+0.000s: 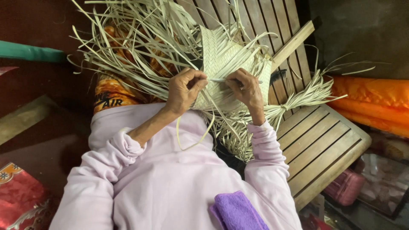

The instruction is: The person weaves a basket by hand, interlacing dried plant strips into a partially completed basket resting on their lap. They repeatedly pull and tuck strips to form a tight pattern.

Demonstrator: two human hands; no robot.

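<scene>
A pale, half-woven palm-leaf mat (221, 72) rests on the lap, centre. The left hand (183, 91) and right hand (246, 90) each pinch one thin leaf strip (219, 80) closed between fingertips; keeping it taut and flat should tighten the weave.

Pale straw woven mat (221, 59) showing a herringbone plait, loose strips (140, 38) the same cream. Lilac sleeves (106, 170), a purple cloth (238, 211), orange patterned fabric (111, 91), brown slatted wooden bench (319, 145).
</scene>
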